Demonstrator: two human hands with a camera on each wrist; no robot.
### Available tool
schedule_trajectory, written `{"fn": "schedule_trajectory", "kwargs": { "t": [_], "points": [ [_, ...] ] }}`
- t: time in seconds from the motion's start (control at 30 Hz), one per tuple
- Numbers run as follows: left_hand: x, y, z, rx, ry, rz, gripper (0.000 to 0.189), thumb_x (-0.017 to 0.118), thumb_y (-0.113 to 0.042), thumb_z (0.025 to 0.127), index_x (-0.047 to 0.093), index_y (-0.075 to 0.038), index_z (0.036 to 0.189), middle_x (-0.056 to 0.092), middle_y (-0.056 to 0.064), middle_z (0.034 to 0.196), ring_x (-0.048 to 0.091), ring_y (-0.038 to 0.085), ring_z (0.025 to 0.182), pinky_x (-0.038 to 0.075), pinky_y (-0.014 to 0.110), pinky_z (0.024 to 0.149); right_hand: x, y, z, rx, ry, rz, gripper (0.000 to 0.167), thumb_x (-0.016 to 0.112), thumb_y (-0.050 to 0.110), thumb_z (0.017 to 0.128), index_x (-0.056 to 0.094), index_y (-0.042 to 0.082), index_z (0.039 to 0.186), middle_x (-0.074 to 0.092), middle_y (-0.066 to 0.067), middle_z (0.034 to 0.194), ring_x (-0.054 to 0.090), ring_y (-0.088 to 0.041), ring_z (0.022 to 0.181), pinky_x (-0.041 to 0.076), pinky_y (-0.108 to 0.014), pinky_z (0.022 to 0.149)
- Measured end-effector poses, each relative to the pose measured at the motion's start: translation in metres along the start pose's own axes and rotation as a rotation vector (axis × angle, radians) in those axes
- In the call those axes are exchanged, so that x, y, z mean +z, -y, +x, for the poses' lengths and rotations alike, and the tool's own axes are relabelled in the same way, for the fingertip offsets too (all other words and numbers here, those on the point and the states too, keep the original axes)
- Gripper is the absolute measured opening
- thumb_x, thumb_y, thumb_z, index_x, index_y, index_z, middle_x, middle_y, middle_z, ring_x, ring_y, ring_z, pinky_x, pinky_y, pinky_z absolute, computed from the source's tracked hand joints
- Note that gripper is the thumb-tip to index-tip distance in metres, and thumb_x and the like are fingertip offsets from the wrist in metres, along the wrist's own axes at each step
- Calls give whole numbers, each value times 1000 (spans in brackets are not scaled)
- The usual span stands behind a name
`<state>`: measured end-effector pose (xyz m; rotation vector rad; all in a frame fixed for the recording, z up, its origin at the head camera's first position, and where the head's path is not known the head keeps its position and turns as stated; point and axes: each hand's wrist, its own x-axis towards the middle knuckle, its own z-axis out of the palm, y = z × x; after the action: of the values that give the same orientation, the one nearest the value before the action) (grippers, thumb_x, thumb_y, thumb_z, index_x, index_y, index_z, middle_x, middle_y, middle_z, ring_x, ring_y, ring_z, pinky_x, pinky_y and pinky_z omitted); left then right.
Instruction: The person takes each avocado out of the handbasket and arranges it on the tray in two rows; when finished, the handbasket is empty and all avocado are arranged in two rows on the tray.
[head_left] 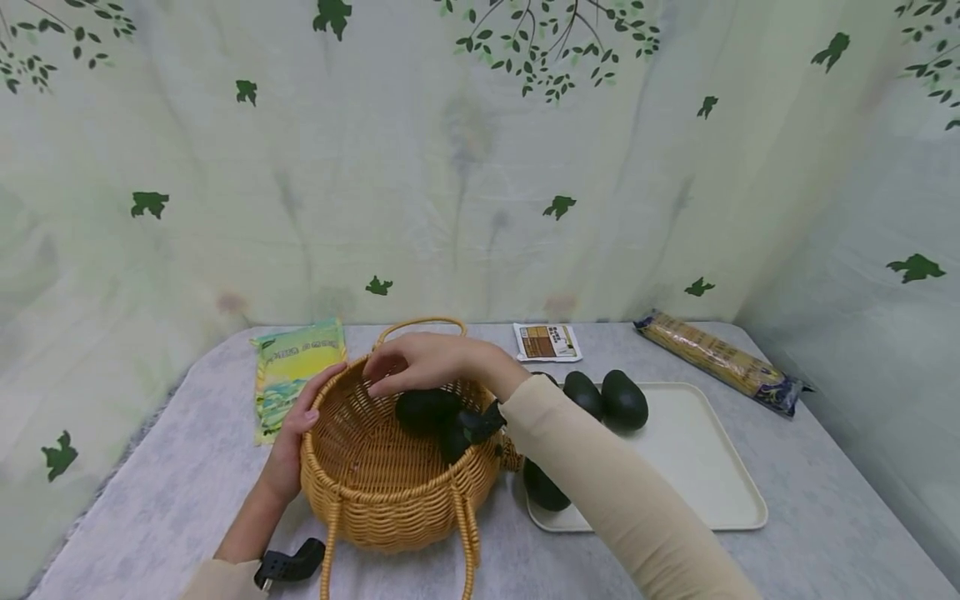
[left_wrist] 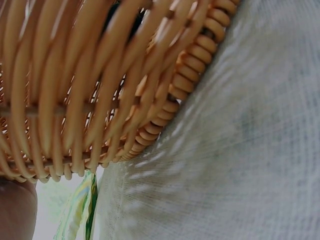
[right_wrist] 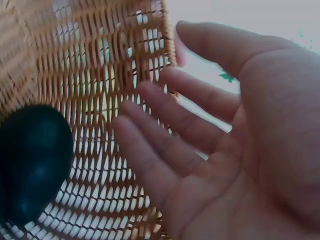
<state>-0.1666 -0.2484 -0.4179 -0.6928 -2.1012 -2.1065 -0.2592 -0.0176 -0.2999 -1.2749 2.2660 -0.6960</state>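
Note:
A round wicker basket (head_left: 390, 521) stands mid-table with dark avocados (head_left: 423, 411) lying on its right side inside. My left hand (head_left: 291, 446) holds the basket's left side, thumb and fingertips at the rim; in the left wrist view the woven wall (left_wrist: 65, 95) fills the upper left. Reaching over the basket from the right, my right hand (head_left: 431, 362) holds nothing. Its fingers (right_wrist: 150, 155) are spread and loosely bent in the right wrist view, apart from an avocado (right_wrist: 37, 160) against the weave.
Several more avocados (head_left: 625, 400) lie on a white tray (head_left: 697, 458) to the right, partly hidden by my right sleeve. Behind are a green-yellow packet (head_left: 300, 367), a small white-brown packet (head_left: 547, 342) and a long noodle-like package (head_left: 720, 358). Basket handles (head_left: 465, 525) hang in front.

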Motion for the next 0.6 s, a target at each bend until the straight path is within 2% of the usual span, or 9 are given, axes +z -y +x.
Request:
{"fn": "schedule_trajectory", "kwargs": {
  "t": [0.17, 0.27, 0.47, 0.6],
  "points": [
    [-2, 0, -1, -2, 8, -6, 60, 22, -21, 104, 25, -11, 163, 32, 0, 159, 35, 13, 143, 39, 22, 108, 0, 6, 7, 12, 33, -44, 50, 67, 37, 99, 62, 8, 140, 67, 0, 134, 62, -6, 119, 47, -20, 100],
    [-3, 1, -1, 10, 23, 3, 60, 21, -21, 104, 26, -13, 163, 32, -2, 159, 34, 13, 144, 38, 22, 109, 2, 5, 12, 3, 44, -30, 50, 69, 35, 99, 62, 7, 140, 67, -3, 134, 63, -6, 118, 47, -18, 98],
    [-4, 3, 1, -1, 22, 18, 59, 22, -23, 105, 26, -13, 163, 33, -1, 159, 35, 15, 143, 41, 24, 107, 10, -9, 17, -31, 41, 66, 48, 71, 28, 97, 63, 6, 139, 66, -7, 137, 64, -12, 123, 47, -19, 98],
    [-3, 3, 1, -12, 3, 22, 59, 22, -24, 105, 27, -12, 163, 33, 2, 158, 36, 18, 143, 42, 25, 106, 18, -20, 20, -20, 36, 50, 48, 73, 28, 96, 64, 8, 138, 66, -5, 137, 63, -12, 124, 46, -20, 101]
  ]
}}
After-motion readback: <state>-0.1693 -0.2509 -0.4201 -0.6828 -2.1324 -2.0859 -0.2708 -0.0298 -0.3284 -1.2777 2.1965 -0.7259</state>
